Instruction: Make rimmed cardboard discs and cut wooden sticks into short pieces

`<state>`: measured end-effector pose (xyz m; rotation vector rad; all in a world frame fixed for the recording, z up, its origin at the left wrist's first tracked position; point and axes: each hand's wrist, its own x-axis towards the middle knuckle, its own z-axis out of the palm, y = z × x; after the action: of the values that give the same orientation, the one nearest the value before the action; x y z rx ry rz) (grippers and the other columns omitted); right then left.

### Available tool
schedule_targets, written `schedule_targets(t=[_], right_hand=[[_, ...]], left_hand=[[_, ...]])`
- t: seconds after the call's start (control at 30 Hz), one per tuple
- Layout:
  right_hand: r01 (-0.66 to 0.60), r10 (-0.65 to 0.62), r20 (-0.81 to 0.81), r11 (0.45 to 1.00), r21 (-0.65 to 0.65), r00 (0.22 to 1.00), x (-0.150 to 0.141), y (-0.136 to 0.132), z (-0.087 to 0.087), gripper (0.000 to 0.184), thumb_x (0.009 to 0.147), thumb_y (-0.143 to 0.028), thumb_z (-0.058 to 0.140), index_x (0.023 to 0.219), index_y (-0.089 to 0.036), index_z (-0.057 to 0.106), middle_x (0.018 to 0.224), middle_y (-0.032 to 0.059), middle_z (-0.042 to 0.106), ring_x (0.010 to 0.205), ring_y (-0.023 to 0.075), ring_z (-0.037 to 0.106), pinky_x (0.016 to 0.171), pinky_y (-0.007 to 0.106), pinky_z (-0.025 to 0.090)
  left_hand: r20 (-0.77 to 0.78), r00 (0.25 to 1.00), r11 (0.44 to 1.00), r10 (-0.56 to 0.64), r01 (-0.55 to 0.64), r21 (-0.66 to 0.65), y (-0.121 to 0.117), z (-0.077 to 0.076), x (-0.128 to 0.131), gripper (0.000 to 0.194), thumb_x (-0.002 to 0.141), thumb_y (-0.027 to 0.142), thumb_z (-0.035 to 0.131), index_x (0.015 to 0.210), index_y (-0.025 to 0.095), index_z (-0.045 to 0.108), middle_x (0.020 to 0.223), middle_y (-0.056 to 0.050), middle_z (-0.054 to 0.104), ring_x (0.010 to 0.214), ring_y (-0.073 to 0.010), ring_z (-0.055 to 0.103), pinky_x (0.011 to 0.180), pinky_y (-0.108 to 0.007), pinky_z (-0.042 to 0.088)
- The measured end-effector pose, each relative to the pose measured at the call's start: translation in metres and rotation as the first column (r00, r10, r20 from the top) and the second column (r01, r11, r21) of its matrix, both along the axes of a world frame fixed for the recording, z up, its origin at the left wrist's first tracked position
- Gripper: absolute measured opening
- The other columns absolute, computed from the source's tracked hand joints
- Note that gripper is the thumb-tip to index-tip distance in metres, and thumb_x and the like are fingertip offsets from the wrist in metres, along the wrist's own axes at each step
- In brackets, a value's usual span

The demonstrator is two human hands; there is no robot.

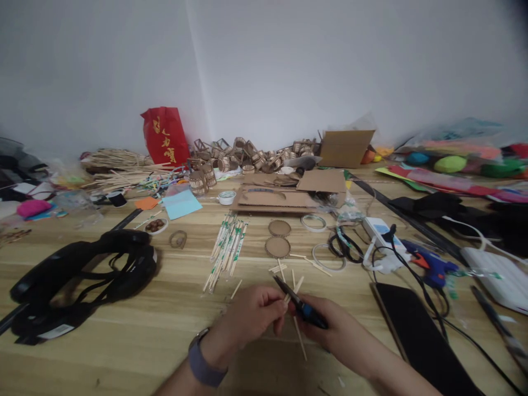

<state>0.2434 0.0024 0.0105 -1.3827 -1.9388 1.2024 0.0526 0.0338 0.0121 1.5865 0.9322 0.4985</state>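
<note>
My left hand (262,311), with a watch on its wrist, is closed in a pinch on thin wooden sticks (299,284) in front of me. My right hand (325,327) is wrapped round scissors (303,308) with black and blue handles. Their dark blades lie across the sticks, close to my left fingertips; whether they are cutting into the wood I cannot tell. Loose sticks lie on the table under and just beyond my hands. Farther out are two round cardboard discs (278,247) with ridged rims. Paper-wrapped chopsticks (226,247) lie to the left of them.
A black head strap (119,258) lies at left; a phone (416,335), cables and a blue glue gun (433,268) at right. Tape rings (314,222) and cardboard sheets (272,201) lie ahead. Small stick-and-cardboard buckets (247,157) and a red bag (165,137) stand by the wall.
</note>
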Motion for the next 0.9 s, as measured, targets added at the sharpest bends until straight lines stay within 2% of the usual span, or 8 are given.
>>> schedule_targets(t=[0.23,0.43,0.5,0.6,0.67,0.7,0.8,0.9], right_hand=[[0.036,-0.037,0.011,0.997,0.073,0.999,-0.002,0.002,-0.008,0.017,0.076,-0.019,0.049,0.085,-0.018,0.064,0.080,0.0013,0.065,0.076,0.0184,0.056,0.070,0.025,0.043],[0.029,-0.026,-0.032,0.996,0.088,0.999,0.006,0.006,-0.002,0.027,0.078,-0.027,0.055,0.101,-0.019,0.065,0.094,0.0044,0.069,0.086,0.0215,0.061,0.078,0.030,0.047],[0.096,-0.093,-0.031,0.988,0.125,0.995,0.012,0.009,-0.004,0.024,0.080,-0.031,0.055,0.098,-0.019,0.064,0.090,0.0048,0.069,0.081,0.0211,0.062,0.074,0.031,0.050],[0.286,-0.295,-0.035,0.880,0.379,0.955,0.021,0.017,-0.011,0.022,0.083,-0.036,0.051,0.094,-0.020,0.061,0.091,0.0080,0.067,0.086,0.0235,0.062,0.079,0.036,0.050],[0.303,-0.338,-0.044,0.768,0.564,0.940,0.024,0.020,-0.016,0.022,0.084,-0.034,0.050,0.099,-0.020,0.059,0.105,0.0121,0.065,0.102,0.0263,0.060,0.089,0.040,0.047],[0.264,-0.315,-0.027,0.742,0.617,0.949,0.023,0.021,-0.018,0.022,0.085,-0.032,0.050,0.102,-0.020,0.058,0.112,0.0136,0.064,0.108,0.0267,0.057,0.093,0.041,0.045],[0.109,-0.234,0.121,0.774,0.623,0.965,0.017,0.018,-0.025,0.020,0.086,-0.025,0.047,0.102,-0.019,0.057,0.106,0.0134,0.065,0.101,0.0257,0.060,0.085,0.039,0.048],[0.060,-0.268,0.301,0.830,0.555,0.915,0.008,0.013,-0.031,0.013,0.087,-0.024,0.047,0.092,-0.019,0.057,0.086,0.0093,0.066,0.081,0.0250,0.062,0.071,0.035,0.048]], left_hand=[[0.014,1.000,1.000,0.016,-0.016,0.007,-0.001,0.003,0.001,0.037,0.080,0.047,0.046,0.060,0.017,0.053,0.053,0.003,0.048,0.054,-0.0104,0.041,0.057,-0.024,0.031],[0.232,0.966,0.992,0.115,-0.101,-0.072,0.010,-0.001,-0.008,0.043,0.078,0.054,0.052,0.086,0.013,0.061,0.053,0.006,0.042,0.051,-0.0090,0.034,0.054,-0.024,0.026],[0.249,0.953,0.985,0.172,-0.163,-0.056,0.013,-0.001,-0.012,0.042,0.080,0.053,0.051,0.089,0.013,0.061,0.054,0.007,0.039,0.051,-0.0090,0.033,0.055,-0.024,0.025],[0.080,0.985,0.988,0.151,-0.152,0.012,0.014,-0.001,-0.012,0.036,0.084,0.048,0.048,0.087,0.014,0.061,0.056,0.006,0.038,0.053,-0.0098,0.034,0.054,-0.024,0.025],[-0.094,0.992,0.989,0.087,-0.075,0.127,0.010,-0.002,-0.008,0.032,0.087,0.042,0.045,0.081,0.016,0.062,0.058,0.004,0.043,0.056,-0.0112,0.038,0.054,-0.024,0.025],[-0.168,0.983,0.980,0.067,-0.034,0.194,0.008,-0.003,-0.005,0.031,0.088,0.039,0.045,0.078,0.016,0.062,0.060,0.003,0.047,0.058,-0.0122,0.041,0.055,-0.025,0.026],[-0.308,0.948,0.932,0.074,0.044,0.361,0.002,-0.009,0.003,0.031,0.091,0.033,0.042,0.074,0.017,0.063,0.069,-0.001,0.061,0.067,-0.0159,0.052,0.058,-0.025,0.029],[-0.383,0.914,0.890,0.130,0.063,0.451,-0.002,-0.015,0.008,0.029,0.093,0.030,0.042,0.081,0.018,0.066,0.080,-0.005,0.070,0.074,-0.0195,0.061,0.061,-0.026,0.034]])
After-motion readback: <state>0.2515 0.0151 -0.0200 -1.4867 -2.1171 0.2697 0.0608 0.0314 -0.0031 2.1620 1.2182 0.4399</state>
